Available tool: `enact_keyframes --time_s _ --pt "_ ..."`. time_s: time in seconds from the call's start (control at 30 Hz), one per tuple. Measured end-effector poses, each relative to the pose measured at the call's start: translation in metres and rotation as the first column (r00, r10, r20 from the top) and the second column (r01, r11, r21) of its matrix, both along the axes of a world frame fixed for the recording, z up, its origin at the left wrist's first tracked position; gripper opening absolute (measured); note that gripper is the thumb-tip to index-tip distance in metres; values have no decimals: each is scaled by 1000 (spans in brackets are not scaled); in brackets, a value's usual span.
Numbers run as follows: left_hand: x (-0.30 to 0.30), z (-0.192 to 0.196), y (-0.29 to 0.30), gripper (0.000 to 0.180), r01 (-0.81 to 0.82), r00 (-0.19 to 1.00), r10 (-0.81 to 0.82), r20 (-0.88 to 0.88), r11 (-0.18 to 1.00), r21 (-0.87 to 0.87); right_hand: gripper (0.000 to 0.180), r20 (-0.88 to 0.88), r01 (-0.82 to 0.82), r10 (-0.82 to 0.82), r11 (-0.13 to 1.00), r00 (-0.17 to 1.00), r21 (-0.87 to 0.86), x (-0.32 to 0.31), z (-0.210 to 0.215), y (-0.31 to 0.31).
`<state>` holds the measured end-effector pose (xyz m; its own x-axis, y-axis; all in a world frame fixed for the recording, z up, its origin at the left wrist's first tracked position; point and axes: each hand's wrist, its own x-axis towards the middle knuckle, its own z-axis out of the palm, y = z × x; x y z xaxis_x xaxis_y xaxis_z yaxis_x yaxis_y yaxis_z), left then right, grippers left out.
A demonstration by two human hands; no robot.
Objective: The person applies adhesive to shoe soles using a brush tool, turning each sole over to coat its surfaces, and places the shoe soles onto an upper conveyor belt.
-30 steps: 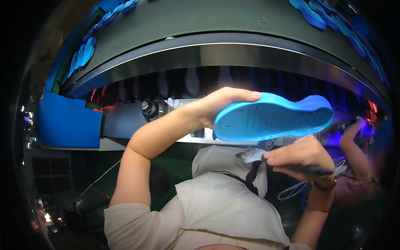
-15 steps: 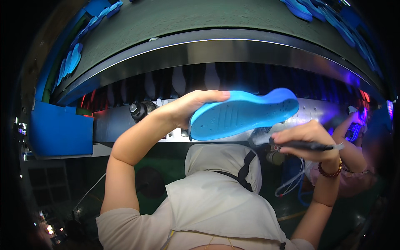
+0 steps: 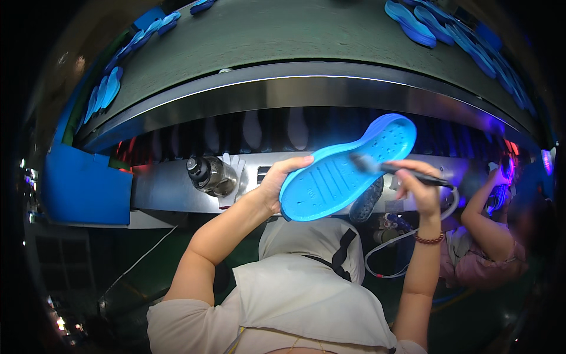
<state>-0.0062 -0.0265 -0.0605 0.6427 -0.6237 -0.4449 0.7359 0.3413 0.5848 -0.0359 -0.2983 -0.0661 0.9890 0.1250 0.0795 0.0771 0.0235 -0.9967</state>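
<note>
The left hand (image 3: pixel 283 184) supports the blue shoe sole (image 3: pixel 324 187) at its lower-left end. The left fingers (image 3: pixel 302 161) are clamped on the rim, with the thumb along the upper edge. The sole is raised in front of the tabletop (image 3: pixel 159 190) and tilted, its perforated end pointing to the upper right. The recessed face, with cross ribs near the middle, is toward the camera.

The right hand (image 3: pixel 424 192) holds a brush (image 3: pixel 389 168) with a dark handle. The right fingers (image 3: pixel 423 167) are closed on the handle. The blurred bristles overlap the recessed face near its middle; contact cannot be confirmed. A beaded bracelet (image 3: pixel 429 238) encircles the right wrist. A pale tube (image 3: pixel 378 248) curves below the right hand.

A bottle (image 3: pixel 219 178) with a black cap stands on the tabletop, left of the sole. A dark textured item (image 3: pixel 367 203) is partly hidden behind the sole. Further blue soles (image 3: pixel 408 22) lie along both sides of the green belt (image 3: pixel 265 44). At the far right, a co-worker's arm (image 3: pixel 486 221) is visible.
</note>
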Motion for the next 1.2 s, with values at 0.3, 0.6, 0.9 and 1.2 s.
enact_keyframes --time_s 0.3,0.6,0.9,1.2 --pt "-22 -7 55 49 -177 961 206 184 971 -161 24 251 -131 106 988 962 86 -47 -10 48" --pt "89 79 230 58 -485 480 877 -5 260 -835 27 43 71 -120 801 992 594 -23 -62 34" --pt "208 78 -124 39 -516 277 -151 949 810 279 27 -225 401 -340 650 913 645 -77 -87 20" --pt "251 92 -212 28 -920 -135 -917 375 257 297 19 -244 482 -441 582 864 655 -111 -99 15"
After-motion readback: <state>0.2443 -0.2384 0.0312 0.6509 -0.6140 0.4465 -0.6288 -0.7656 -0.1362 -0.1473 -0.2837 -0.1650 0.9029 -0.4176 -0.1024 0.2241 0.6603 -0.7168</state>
